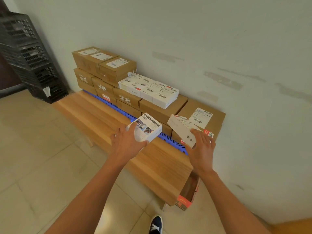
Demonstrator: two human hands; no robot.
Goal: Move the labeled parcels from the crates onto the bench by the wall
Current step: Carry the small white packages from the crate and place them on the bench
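I see two small white parcels held above the bench [94, 115]. The left parcel [148, 128] is tilted, its printed face with pictures and a barcode up. The right parcel [183, 130] slants down toward me, label up. On the bench, against the wall, brown labeled cartons [162, 108] are stacked, with a row of white parcels [150, 90] lying flat on top.

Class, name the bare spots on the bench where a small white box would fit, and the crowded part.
Free: the bench's front planks, between the blue strip and the floor edge. Crowded: the wall side, stacked with cardboard parcels and white boxes.
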